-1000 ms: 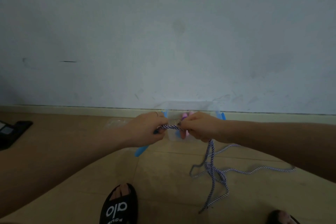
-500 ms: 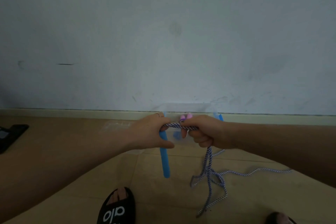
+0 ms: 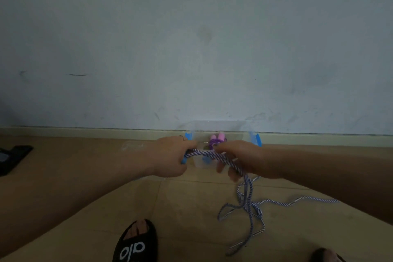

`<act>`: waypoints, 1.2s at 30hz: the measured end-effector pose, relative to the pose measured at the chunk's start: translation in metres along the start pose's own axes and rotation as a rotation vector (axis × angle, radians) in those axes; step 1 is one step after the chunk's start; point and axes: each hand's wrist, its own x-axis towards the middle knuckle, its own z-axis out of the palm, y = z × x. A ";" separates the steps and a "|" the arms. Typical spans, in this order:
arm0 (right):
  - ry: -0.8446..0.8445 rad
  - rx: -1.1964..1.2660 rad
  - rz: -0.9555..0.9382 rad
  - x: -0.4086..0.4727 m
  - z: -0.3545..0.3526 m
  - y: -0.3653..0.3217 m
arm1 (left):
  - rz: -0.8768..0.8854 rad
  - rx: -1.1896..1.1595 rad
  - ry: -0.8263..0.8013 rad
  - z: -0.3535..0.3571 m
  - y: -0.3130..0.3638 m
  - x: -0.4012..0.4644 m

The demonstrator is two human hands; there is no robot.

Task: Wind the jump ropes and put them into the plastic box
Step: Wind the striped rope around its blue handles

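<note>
I see the twisted rope (image 3: pixel 246 195), striped white and purple, stretched between both hands in front of the clear box (image 3: pixel 201 162) by the wall (image 3: pixel 191 38). My left hand (image 3: pixel 170 156) curls its fingers round the rope and a smooth blue handle (image 3: pixel 184 159). My right hand (image 3: pixel 238 158) pinches the doubled strands, whose slack falls in loose loops on the tan floor (image 3: pixel 180 208). A wound purple rope with pink handles (image 3: pixel 215 139) lies inside the box. A black sandal (image 3: pixel 136 242) sits below.
</note>
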 end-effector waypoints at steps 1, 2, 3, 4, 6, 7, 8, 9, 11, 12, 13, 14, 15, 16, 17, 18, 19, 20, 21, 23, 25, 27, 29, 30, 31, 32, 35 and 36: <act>0.008 0.026 0.001 0.001 0.003 0.000 | 0.011 0.015 -0.012 -0.001 0.006 0.000; -0.001 0.058 0.002 0.002 0.006 -0.001 | 0.031 0.011 -0.024 -0.002 0.013 0.001; -0.024 0.086 -0.005 0.003 0.011 -0.003 | 0.043 0.005 -0.040 -0.002 0.020 0.002; -0.048 0.103 -0.024 0.004 0.015 -0.006 | 0.050 0.005 -0.046 -0.002 0.025 0.003; -0.042 0.079 -0.071 0.005 0.024 -0.009 | 0.034 0.017 -0.043 0.000 0.033 0.006; -0.011 0.035 -0.093 0.004 0.025 -0.010 | 0.023 0.008 -0.037 0.002 0.033 0.008; 0.020 -0.013 -0.111 0.004 0.025 -0.010 | 0.021 -0.021 -0.025 0.004 0.034 0.009; 0.035 -0.048 -0.124 0.004 0.023 -0.011 | 0.020 -0.063 -0.014 0.005 0.034 0.009; 0.027 -0.042 -0.133 0.003 0.018 -0.012 | 0.021 -0.152 0.010 0.007 0.036 0.007; 0.020 -0.011 -0.135 0.003 0.015 -0.012 | 0.015 -0.199 0.023 0.007 0.037 0.006; 0.017 0.024 -0.137 0.002 0.013 -0.011 | 0.008 -0.240 0.039 0.007 0.038 0.005; 0.017 0.052 -0.137 0.002 0.012 -0.010 | 0.005 -0.279 0.060 0.006 0.039 0.003; 0.020 0.073 -0.136 0.001 0.011 -0.009 | -0.007 -0.310 0.084 0.006 0.039 0.002; 0.027 0.096 -0.134 0.001 0.011 -0.008 | -0.029 -0.343 0.110 0.006 0.039 0.002; 0.042 0.122 -0.128 0.002 0.012 -0.007 | -0.068 -0.378 0.131 0.006 0.038 0.002; 0.065 0.151 -0.121 0.003 0.011 -0.007 | -0.111 -0.414 0.148 0.006 0.037 0.002; 0.090 0.184 -0.117 0.003 0.010 -0.007 | -0.145 -0.435 0.160 0.007 0.035 0.001; 0.114 0.217 -0.116 0.004 0.008 -0.007 | -0.156 -0.432 0.169 0.009 0.031 0.001; 0.133 0.248 -0.119 0.004 0.005 -0.008 | -0.150 -0.414 0.169 0.011 0.027 -0.001; 0.146 0.286 -0.130 0.005 0.000 -0.007 | -0.122 -0.400 0.174 0.013 0.020 -0.004; 0.140 0.293 -0.136 0.006 -0.002 -0.006 | -0.117 -0.408 0.188 0.014 0.016 -0.006; 0.151 0.292 -0.139 0.007 -0.004 -0.004 | -0.134 -0.347 0.175 0.013 0.013 -0.008; 0.194 0.300 -0.138 0.009 -0.008 -0.005 | -0.168 -0.262 0.159 0.012 0.008 -0.011; 0.216 0.300 -0.139 0.009 -0.011 -0.005 | -0.188 -0.225 0.170 0.011 0.005 -0.013; 0.228 0.293 -0.144 0.009 -0.013 -0.005 | -0.204 -0.181 0.194 0.009 0.003 -0.015; 0.228 0.276 -0.151 0.010 -0.015 -0.003 | -0.213 -0.131 0.215 0.007 0.003 -0.016; 0.230 0.167 -0.158 0.013 -0.013 0.003 | -0.222 -0.046 0.203 0.000 0.008 -0.019; 0.254 0.102 -0.162 0.014 -0.013 0.006 | -0.221 -0.035 0.186 -0.002 0.009 -0.019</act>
